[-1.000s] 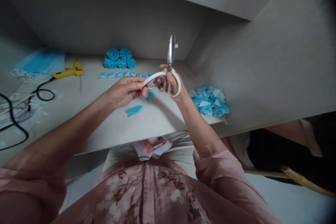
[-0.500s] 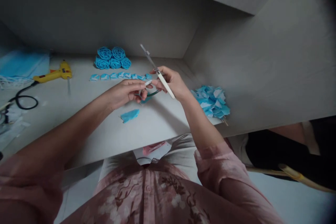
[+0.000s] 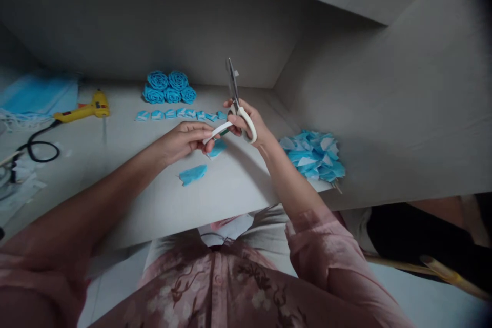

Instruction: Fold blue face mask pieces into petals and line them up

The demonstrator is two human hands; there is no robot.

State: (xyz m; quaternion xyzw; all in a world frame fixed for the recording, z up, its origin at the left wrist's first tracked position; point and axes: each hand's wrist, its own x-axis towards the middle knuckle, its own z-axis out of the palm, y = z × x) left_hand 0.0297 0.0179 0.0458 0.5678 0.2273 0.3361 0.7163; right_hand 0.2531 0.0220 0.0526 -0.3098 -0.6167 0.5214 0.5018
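Note:
My right hand point(image 3: 249, 122) grips white-handled scissors point(image 3: 237, 100), blades closed and pointing up and away. My left hand point(image 3: 184, 139) pinches a thin white strip point(image 3: 216, 132) that runs from its fingertips toward the scissor handles. Both hands hover just above the grey table point(image 3: 115, 174). Under them lie two small blue pieces point(image 3: 192, 174), one partly hidden by my fingers.
A row of small blue-white folded pieces point(image 3: 180, 114) and a cluster of blue rolled rosettes point(image 3: 169, 87) lie farther back. A pile of blue-white scraps point(image 3: 315, 151) sits at the right. A yellow glue gun point(image 3: 82, 110) with black cord and blue face masks point(image 3: 36, 97) are at the left.
The scissors swung from upright to tilted left and back to nearly upright. Both hands stayed together above the table; the view shifted slightly.

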